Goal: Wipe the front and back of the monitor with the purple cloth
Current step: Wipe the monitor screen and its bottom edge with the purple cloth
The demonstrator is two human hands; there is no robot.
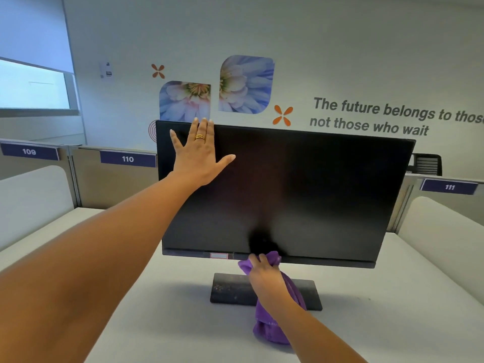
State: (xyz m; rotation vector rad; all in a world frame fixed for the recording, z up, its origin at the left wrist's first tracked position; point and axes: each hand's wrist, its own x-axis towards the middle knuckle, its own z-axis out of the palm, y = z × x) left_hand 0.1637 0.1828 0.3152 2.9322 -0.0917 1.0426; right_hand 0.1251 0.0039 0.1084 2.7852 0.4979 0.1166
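So, monitor (314,192): on its stand on white desk (366,323), screen dark.
left hand (199,155): flat, fingers spread, pressing screen's upper-left.
right hand (264,276): gripping purple cloth (272,328) against bottom bezel, centre.

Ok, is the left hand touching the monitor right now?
Touching. The head view shows the left hand spread flat against the monitor at the screen's upper left, reaching up to its top edge.
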